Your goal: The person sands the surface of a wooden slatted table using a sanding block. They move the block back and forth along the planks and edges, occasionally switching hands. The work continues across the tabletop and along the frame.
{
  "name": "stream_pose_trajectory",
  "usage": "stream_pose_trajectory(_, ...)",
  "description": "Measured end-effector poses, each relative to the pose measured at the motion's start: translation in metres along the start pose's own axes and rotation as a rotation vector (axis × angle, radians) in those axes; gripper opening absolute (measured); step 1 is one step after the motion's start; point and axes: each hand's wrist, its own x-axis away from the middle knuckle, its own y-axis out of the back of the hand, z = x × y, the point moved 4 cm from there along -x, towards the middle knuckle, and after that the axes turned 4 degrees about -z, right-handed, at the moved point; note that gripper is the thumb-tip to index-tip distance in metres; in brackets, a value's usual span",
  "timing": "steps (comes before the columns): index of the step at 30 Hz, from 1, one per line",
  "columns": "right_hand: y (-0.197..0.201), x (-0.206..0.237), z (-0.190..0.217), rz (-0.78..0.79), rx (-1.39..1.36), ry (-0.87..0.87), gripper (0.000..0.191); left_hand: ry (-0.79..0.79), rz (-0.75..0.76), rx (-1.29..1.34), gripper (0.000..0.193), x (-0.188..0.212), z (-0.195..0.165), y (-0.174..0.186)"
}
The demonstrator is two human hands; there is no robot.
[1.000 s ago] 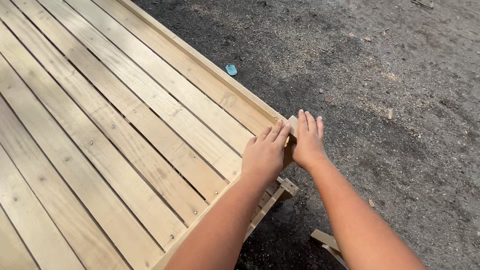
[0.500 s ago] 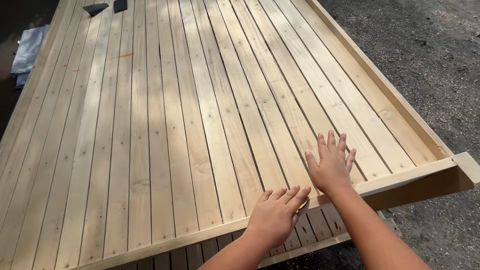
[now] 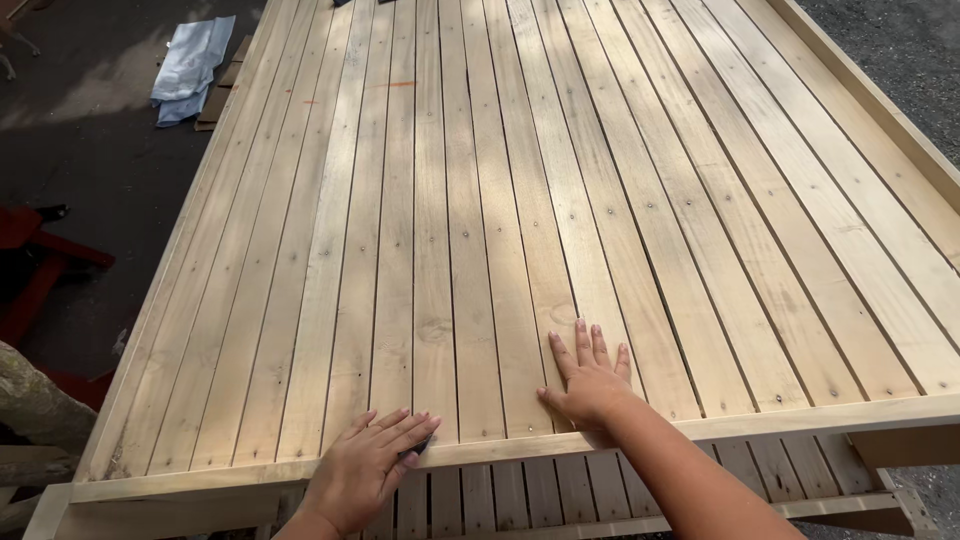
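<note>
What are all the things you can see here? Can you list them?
Slat panel: one, pale wood, fills the middle.
Cross rail: one, pale wood, along the panel's near edge.
Cloth: one, light blue, crumpled on the ground, upper left.
Red frame: one, red, on the ground at left.
Ground: dark, around the panel.
Left hand: flat on the cross rail, something small and dark under the fingers.
Right hand: flat, fingers spread on the slats.
</note>
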Motion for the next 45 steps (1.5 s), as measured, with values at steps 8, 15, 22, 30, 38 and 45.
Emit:
stream_pose_trajectory(8, -0.004, -0.01, 0.019, -0.082, 0.013, 0.048, 0.088, 0.278, -0.334, 0.186, 0.044, 0.0, 0.129, 0.057)
stream_pose_trajectory(15, 0.014, -0.049, -0.034, -0.327, 0.006, -0.021, 0.064, -0.398, 0.472, 0.07, 0.046, -0.102, -0.008, -0.07)
stream_pose_trajectory(22, 0.052, -0.119, -0.039, -0.557, 0.038, 0.081, 0.061, -0.224, 0.132, -0.052, 0.048, -0.24, -0.026, -0.039)
stream_pose_trajectory(30, 0.067, -0.134, -0.035, -0.682, -0.118, 0.166, 0.059, 0.205, -0.094, -0.112, 0.048, -0.43, 0.034, -0.018)
stream_pose_trajectory(38, 0.074, -0.125, -0.046, -0.705, -0.551, 0.229, 0.066, -0.233, -0.138, -0.102, 0.051, -0.318, -0.044, -0.042)
stream_pose_trajectory(45, 0.073, -0.125, -0.053, -0.731, -0.616, 0.275, 0.069, -0.572, -0.403, -0.064, 0.039, -0.207, -0.068, -0.142)
